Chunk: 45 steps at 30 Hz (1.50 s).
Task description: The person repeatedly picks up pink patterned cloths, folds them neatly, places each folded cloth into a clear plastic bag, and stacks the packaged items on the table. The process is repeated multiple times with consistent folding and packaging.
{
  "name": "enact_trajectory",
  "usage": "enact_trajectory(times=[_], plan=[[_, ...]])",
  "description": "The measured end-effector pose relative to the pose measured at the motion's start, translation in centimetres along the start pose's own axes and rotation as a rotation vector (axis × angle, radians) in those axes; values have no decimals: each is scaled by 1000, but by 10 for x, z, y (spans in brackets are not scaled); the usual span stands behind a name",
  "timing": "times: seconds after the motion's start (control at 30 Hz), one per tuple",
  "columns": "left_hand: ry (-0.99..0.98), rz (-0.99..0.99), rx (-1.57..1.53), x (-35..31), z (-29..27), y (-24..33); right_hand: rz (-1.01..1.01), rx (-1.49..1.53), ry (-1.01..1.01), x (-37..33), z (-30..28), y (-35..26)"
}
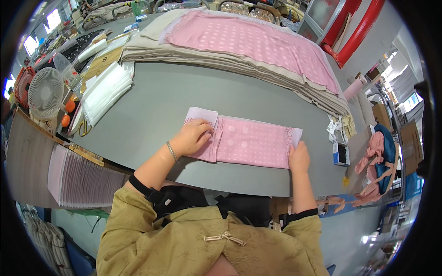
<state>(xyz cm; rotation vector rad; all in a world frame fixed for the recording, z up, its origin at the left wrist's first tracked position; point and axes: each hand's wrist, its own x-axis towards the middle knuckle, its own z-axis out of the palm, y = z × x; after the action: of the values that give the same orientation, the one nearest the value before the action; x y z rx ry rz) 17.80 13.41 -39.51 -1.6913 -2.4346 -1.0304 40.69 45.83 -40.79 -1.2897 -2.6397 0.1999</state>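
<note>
A folded pink scarf (258,143) with white dots lies as a long strip on the grey table. Its left part is doubled over in layers, and pale lilac fabric edges show at both ends. My left hand (193,138) rests on the doubled left end, fingers curled onto the cloth. At the opposite end, my right hand (299,157) grips the short side, thumb pointing up along the edge; its fingertips are partly hidden.
Behind lies a wide stack of beige cloth (221,64) topped by a spread pink dotted scarf (258,39). Clear plastic bags (108,92), scissors (84,129) and a white fan (46,92) sit at left. A small blue-and-white box (340,154) stands at right.
</note>
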Motion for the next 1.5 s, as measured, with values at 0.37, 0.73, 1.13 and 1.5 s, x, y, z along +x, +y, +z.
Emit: enact_trajectory(times=[0.37, 0.73, 1.13, 1.5], plan=[[405, -759, -776, 32, 11, -30, -834, 834, 182, -33, -36, -193], [244, -716, -245, 27, 20, -45, -703, 112, 205, -44, -7, -128], [-219, 36, 367, 28, 10, -21, -976, 125, -106, -39, -12, -92], [-259, 181, 605, 8, 55, 27, -596, 218, 89, 8, 51, -160]])
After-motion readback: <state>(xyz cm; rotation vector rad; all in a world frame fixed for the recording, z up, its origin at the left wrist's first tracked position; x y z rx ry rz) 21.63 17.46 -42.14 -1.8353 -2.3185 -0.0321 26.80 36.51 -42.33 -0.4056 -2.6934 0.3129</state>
